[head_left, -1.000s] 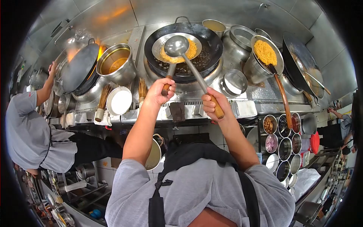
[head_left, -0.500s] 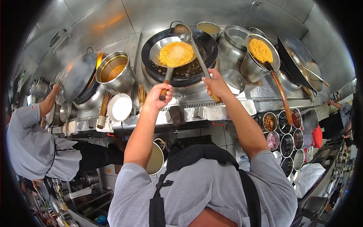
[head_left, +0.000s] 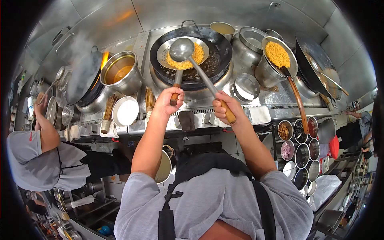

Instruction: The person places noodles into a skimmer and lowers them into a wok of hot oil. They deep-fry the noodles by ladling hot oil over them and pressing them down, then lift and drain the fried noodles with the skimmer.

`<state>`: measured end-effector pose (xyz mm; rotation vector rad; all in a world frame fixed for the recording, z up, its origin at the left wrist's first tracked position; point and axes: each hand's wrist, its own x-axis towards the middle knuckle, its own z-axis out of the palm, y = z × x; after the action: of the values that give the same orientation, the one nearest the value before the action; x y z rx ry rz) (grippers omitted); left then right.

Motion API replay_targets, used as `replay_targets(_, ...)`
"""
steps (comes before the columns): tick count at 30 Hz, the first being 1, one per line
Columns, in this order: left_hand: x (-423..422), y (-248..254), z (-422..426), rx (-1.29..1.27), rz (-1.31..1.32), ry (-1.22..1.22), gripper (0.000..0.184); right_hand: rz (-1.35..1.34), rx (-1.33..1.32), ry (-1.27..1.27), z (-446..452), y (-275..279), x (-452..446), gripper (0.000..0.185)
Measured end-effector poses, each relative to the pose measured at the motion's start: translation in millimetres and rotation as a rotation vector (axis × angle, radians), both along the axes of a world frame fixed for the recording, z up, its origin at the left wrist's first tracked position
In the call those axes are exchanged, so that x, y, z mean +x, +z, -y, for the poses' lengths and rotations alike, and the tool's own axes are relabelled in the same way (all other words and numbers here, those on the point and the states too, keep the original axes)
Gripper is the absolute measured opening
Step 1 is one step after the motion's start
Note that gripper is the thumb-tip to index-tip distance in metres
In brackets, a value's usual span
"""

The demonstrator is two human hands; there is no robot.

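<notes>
My left hand (head_left: 171,101) is closed round the wooden handle of a perforated strainer (head_left: 163,51), whose bowl sits over the black wok (head_left: 222,44). Yellow noodles (head_left: 199,55) lie in the strainer. In my right hand (head_left: 228,106) is the wooden end of a long-handled ladle (head_left: 182,49). The ladle's round bowl is over the noodles and hides part of them; whether it presses on them I cannot tell. Dark liquid with bubbles shows in the wok beside the strainer.
A second strainer of noodles (head_left: 277,55) rests on a metal pot at right. Left stand a pot of brown liquid (head_left: 120,72), a white-filled bowl (head_left: 125,112), bamboo brushes (head_left: 108,116) and a flaming, smoking wok (head_left: 86,80) near a co-worker (head_left: 40,156). Ingredient tins (head_left: 303,154) stand lower right.
The ladle's bowl has moved from the wok's far rim onto the noodles, and my right hand has come slightly lower. My left hand is nearly still. The co-worker's arm has shifted.
</notes>
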<state>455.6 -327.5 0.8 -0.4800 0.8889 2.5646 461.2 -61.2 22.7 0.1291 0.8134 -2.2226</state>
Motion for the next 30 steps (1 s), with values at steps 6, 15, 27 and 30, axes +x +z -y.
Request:
replay_targets(6,-2.0,-4.2,3.3,0.075,-0.017,-0.025,0.015,-0.114,0.205,-0.03,-16.2,-5.0,-32.1,0.019)
replay_targets(15,-0.9,2.2,1.5,-0.005,0.01,0.013,0.012,-0.548,0.787,-0.019,6.2,26.1,-26.3,0.049)
replay_targets(27,-0.8,8.8,-1.4,0.023,0.014,0.028,0.015,-0.171,0.319,-0.028,-13.0,4.1,5.9,0.044)
replay_targets(30,-1.5,5.4,1.9,0.003,0.006,-0.001,0.014,-0.418,0.673,-0.049,-9.8,15.9,2.8,0.049)
